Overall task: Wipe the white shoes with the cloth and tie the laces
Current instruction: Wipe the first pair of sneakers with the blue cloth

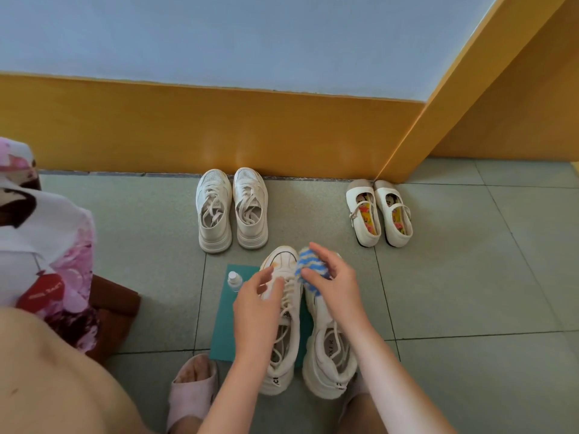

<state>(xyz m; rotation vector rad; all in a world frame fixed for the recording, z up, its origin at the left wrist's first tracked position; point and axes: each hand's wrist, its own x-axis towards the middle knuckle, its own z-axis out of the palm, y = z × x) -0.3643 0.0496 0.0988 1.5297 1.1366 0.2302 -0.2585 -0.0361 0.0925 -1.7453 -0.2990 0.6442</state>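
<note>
Nearest, a foot in a pink slipper stands on the grey tiled floor. Just beyond it, the two white shoes lie side by side, heels toward the person and toes toward the wall, on a teal mat. They are chunky, thick-soled sneakers with dark lettering on the heel tabs, and their cream laces hang loose and untied.

The left hand hovers over the laces of the left-side shoe with its fingers loosely bent and thumb and forefinger apart; whether it grips a lace cannot be told. The right hand holds a bunched cloth, blue with white stripes, over the toe of the right-side shoe, its fingers and thumb curled round the bundle.

A small clear bottle stands upright on the mat's left edge, just beside the left hand. Farther off, a second pair of white sneakers and a pair of white strap shoes sit by the orange wall.
</note>
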